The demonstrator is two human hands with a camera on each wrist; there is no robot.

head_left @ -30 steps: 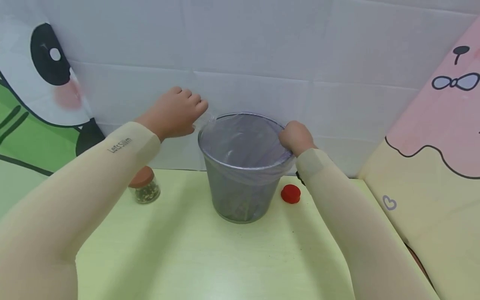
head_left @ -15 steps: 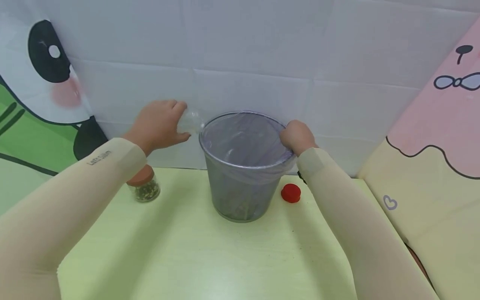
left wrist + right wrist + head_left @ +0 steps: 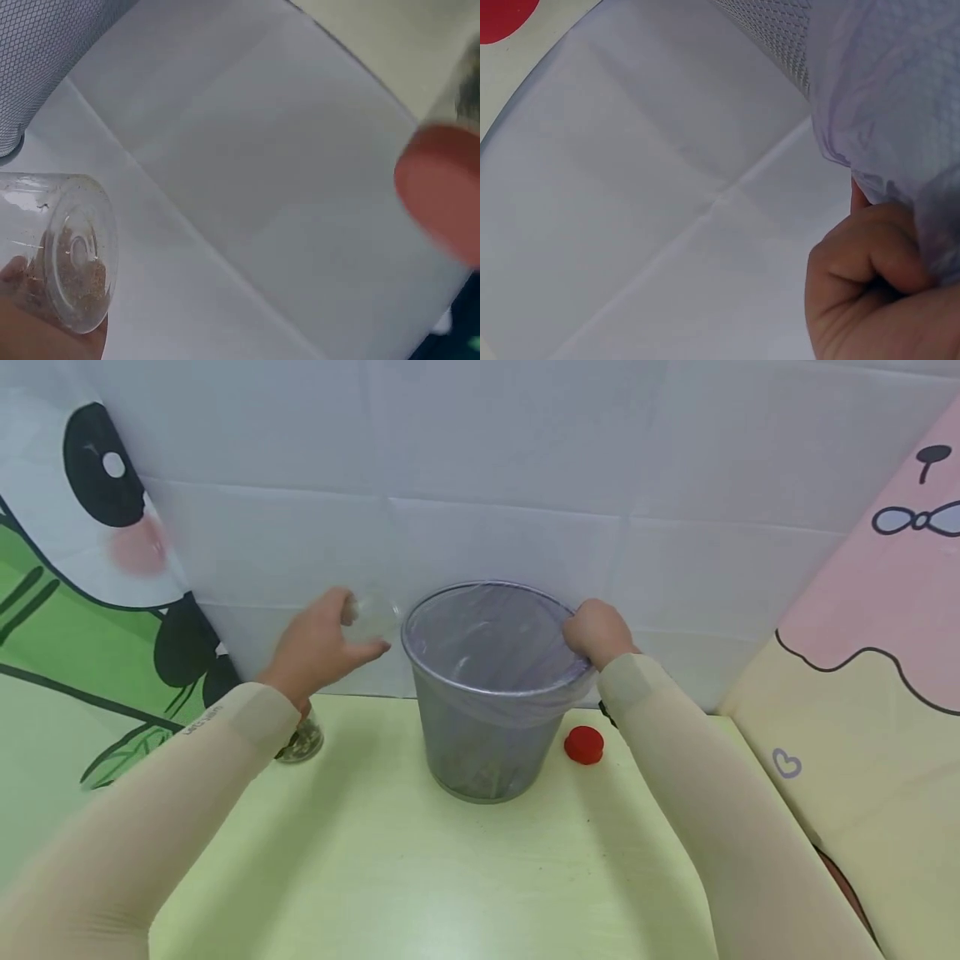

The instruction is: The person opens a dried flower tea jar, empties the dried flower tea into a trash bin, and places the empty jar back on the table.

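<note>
My left hand (image 3: 315,643) holds a clear jar (image 3: 375,614) in the air, left of the bin's rim, thumb on one side and fingers on the other. In the left wrist view the clear jar (image 3: 81,251) lies on its side, with brownish bits clinging inside its base. A grey mesh bin (image 3: 480,760) stands upright against the back wall, lined with a thin purplish plastic bag (image 3: 495,643) folded over its rim. On the bin's right, my right hand (image 3: 597,633) grips the rim and the bag, its fingers curled over the plastic (image 3: 885,97).
A red lid (image 3: 584,745) lies on the pale table (image 3: 465,877) right of the bin. To the left, partly behind my left wrist, stands a glass jar (image 3: 306,742) of dried bits with an orange lid (image 3: 442,187). Dark specks dot the tabletop.
My left hand has come down and to the left, away from above the bin's rim, and turned so the clear jar shows. The right hand stays on the rim.
</note>
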